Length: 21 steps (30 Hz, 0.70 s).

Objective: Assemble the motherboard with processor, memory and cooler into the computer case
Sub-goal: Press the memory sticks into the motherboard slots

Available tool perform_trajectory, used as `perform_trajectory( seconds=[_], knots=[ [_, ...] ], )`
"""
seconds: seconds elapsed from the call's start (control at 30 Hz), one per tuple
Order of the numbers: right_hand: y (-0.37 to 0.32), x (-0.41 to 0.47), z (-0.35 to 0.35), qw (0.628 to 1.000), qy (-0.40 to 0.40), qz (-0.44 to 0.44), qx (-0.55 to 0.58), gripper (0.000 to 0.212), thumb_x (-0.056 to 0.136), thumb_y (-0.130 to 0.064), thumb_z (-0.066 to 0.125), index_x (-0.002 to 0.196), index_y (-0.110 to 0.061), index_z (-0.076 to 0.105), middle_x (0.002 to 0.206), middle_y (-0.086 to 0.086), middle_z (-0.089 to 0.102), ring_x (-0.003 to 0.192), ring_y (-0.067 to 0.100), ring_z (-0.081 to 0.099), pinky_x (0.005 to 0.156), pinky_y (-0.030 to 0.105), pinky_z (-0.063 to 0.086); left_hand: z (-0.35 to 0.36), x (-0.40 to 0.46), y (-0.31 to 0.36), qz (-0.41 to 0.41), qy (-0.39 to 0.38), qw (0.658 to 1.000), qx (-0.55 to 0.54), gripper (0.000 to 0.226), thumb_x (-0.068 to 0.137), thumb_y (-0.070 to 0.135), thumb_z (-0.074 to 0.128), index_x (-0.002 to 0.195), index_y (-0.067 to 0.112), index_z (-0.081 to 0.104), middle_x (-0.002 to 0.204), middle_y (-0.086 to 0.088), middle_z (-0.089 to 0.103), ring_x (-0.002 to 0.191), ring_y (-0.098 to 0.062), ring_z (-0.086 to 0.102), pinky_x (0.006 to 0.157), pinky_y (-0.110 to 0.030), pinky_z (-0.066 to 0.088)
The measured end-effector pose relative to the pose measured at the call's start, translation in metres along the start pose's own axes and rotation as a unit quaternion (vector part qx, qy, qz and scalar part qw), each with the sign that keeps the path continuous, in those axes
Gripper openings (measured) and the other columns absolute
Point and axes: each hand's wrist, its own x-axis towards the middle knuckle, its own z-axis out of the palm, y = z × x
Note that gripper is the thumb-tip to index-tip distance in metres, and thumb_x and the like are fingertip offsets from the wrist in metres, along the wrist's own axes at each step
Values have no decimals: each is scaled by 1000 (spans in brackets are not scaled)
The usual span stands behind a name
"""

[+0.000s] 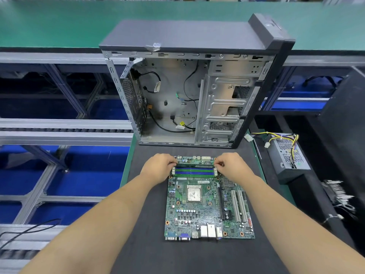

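A green motherboard (207,210) lies flat on the dark mat, its port side nearest me. The processor (194,193) sits in its socket at the board's middle, bare, with no cooler over it. At the far end, blue and green memory slots (194,172) run crosswise. A dark memory stick (194,166) lies along the farthest slot. My left hand (160,165) pinches its left end and my right hand (231,165) pinches its right end. Behind the board stands the open computer case (187,91), with loose black cables inside.
A power supply (290,155) with yellow and black wires lies on the right beside the mat. A bundle of metal parts (337,194) sits further right. Roller conveyor rails (65,131) and blue bins are on the left. A green belt (59,22) runs behind the case.
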Motion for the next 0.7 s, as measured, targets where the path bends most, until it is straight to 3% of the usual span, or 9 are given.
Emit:
perform_trajectory(
  seconds=[0.2, 0.27, 0.33, 0.43, 0.5, 0.57, 0.63, 0.7],
  knots=[
    [-1, 1, 6, 1000, 2, 21, 13, 19, 97, -16, 60, 95, -15, 79, 90, -3, 71, 87, 19, 65, 82, 32, 54, 0, -1, 5, -9, -21, 999, 45, 29, 103, 23, 48, 123, 23, 70, 125, 3, 66, 114, -23, 58, 93, -38, 49],
    [0, 3, 8, 996, 5, 55, 67, 19, 95, -19, 63, 87, -9, 78, 89, 3, 76, 83, 21, 66, 79, 33, 56, 0, -1, 7, -37, -32, 999, -1, 26, 101, 25, 51, 113, 21, 73, 113, 2, 71, 104, -23, 64, 88, -38, 53],
    [1, 4, 8, 986, 0, 96, 139, 34, 94, -32, 69, 80, -2, 74, 84, 12, 74, 76, 27, 65, 72, 30, 53, 0, -1, 10, -81, -42, 993, -77, 24, 98, 35, 55, 98, 21, 75, 90, 2, 74, 86, -20, 67, 78, -36, 56],
    [-2, 6, 9, 967, -16, 149, 205, 55, 90, -44, 72, 63, -2, 51, 85, 11, 71, 68, 22, 66, 67, 30, 48, 6, 2, 17, -147, -28, 974, -171, 38, 92, 50, 64, 87, 13, 73, 77, -4, 70, 73, -18, 63, 72, -33, 52],
    [-7, 10, 8, 964, -26, 171, 203, 52, 88, -45, 75, 62, -11, 46, 85, 14, 71, 64, 21, 66, 63, 28, 46, 11, 5, 21, -196, -4, 958, -210, 41, 85, 50, 72, 88, 10, 66, 81, -3, 67, 76, -19, 60, 73, -36, 52],
    [-13, 15, 5, 958, -51, 200, 198, 44, 85, -48, 77, 73, -10, 58, 79, 15, 71, 49, 16, 60, 54, 25, 44, 15, 8, 25, -252, 8, 936, -244, 47, 80, 50, 78, 95, 12, 55, 94, -5, 64, 84, -21, 59, 73, -36, 50],
    [-17, 21, 1, 948, -88, 231, 200, 47, 81, -49, 81, 85, -5, 63, 62, 12, 64, 39, 13, 55, 46, 23, 40, 15, 11, 29, -305, -2, 910, -279, 67, 75, 51, 82, 114, 6, 52, 115, -18, 61, 101, -30, 61, 82, -41, 51],
    [-19, 26, -4, 938, -116, 250, 209, 52, 77, -49, 84, 74, -8, 52, 58, 9, 57, 45, 19, 59, 44, 23, 40, 14, 14, 32, -339, -22, 892, -298, 89, 70, 53, 85, 129, -2, 48, 128, -25, 56, 116, -37, 58, 91, -47, 51]
  ],
)
